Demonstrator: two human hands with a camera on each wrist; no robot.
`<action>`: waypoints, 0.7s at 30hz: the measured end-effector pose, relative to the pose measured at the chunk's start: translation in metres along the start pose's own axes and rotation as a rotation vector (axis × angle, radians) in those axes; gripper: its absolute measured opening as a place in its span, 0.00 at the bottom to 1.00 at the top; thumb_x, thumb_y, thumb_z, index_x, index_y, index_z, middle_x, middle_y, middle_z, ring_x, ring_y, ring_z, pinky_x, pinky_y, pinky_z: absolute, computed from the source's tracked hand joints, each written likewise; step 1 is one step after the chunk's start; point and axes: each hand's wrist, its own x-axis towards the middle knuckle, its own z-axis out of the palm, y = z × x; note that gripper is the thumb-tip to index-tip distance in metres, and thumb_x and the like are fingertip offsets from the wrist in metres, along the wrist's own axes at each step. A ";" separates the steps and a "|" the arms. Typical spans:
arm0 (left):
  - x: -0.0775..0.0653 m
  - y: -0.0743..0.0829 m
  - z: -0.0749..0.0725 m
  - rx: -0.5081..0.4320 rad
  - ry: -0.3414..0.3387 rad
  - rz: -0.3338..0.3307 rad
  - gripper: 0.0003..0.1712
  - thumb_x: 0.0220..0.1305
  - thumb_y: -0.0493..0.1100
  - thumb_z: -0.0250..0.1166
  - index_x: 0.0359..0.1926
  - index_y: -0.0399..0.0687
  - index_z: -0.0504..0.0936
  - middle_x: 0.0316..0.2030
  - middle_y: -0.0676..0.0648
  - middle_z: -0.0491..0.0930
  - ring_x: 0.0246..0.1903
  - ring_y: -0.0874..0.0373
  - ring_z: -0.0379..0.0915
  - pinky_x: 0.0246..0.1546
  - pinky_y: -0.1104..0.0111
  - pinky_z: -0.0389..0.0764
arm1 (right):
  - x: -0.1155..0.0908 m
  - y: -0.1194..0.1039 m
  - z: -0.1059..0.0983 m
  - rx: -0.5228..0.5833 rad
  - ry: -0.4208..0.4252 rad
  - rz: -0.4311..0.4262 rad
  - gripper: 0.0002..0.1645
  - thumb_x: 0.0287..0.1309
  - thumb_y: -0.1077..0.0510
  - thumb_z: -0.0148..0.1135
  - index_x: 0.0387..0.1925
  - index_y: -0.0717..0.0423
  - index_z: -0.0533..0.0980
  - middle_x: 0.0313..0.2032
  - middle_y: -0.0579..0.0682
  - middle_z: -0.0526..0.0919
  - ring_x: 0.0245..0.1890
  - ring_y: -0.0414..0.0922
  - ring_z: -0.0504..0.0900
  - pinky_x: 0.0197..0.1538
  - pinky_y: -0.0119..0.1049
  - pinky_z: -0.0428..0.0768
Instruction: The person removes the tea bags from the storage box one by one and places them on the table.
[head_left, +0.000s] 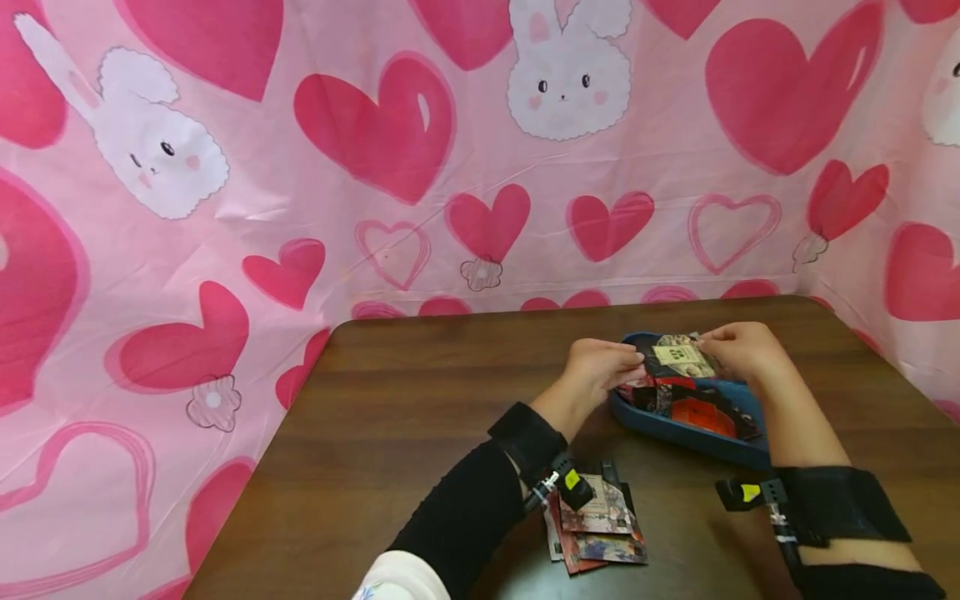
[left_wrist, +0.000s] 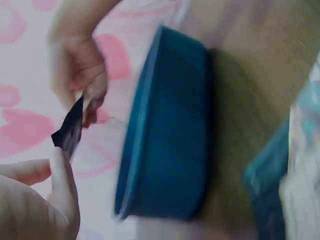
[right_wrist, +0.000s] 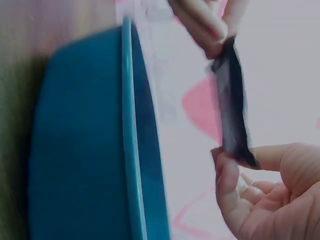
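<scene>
Above a blue bin [head_left: 693,435], both hands hold one small flat packet [head_left: 678,356] with a dark part and a pale printed label. My left hand [head_left: 603,367] pinches its left end, and my right hand [head_left: 742,346] pinches the opposite end. Seen edge-on in the right wrist view, the packet [right_wrist: 232,102] is stretched between the two hands over the bin's rim. Inside the bin lie several more packets [head_left: 705,414], red and black. In the left wrist view the packet [left_wrist: 72,127] shows its dark side at the left fingertips.
A loose stack of printed packets [head_left: 600,521] lies on the brown wooden table [head_left: 420,417], under the left forearm and nearer the person. Behind the table hangs a pink cloth [head_left: 525,158] with hearts and rabbits. Wrist straps with small cameras sit on both arms.
</scene>
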 end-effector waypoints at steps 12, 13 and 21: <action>-0.056 -0.006 -0.102 0.089 -0.155 -0.041 0.06 0.57 0.23 0.65 0.35 0.30 0.80 0.25 0.42 0.79 0.20 0.58 0.79 0.29 0.67 0.86 | -0.052 -0.010 0.068 0.289 -0.237 -0.037 0.18 0.67 0.63 0.55 0.49 0.77 0.70 0.26 0.52 0.78 0.23 0.43 0.78 0.28 0.36 0.84; -0.060 -0.011 -0.108 0.104 -0.159 -0.048 0.06 0.56 0.22 0.65 0.34 0.31 0.79 0.24 0.42 0.79 0.20 0.58 0.79 0.28 0.67 0.86 | -0.055 -0.007 0.075 0.300 -0.260 -0.029 0.18 0.66 0.63 0.56 0.48 0.77 0.70 0.26 0.52 0.78 0.23 0.43 0.78 0.28 0.36 0.83; -0.084 -0.049 -0.134 0.217 -0.158 -0.142 0.09 0.53 0.21 0.64 0.32 0.34 0.79 0.23 0.41 0.81 0.18 0.57 0.79 0.28 0.65 0.86 | -0.070 0.016 0.113 0.316 -0.400 0.027 0.10 0.63 0.65 0.58 0.40 0.73 0.74 0.21 0.50 0.78 0.19 0.42 0.78 0.24 0.34 0.83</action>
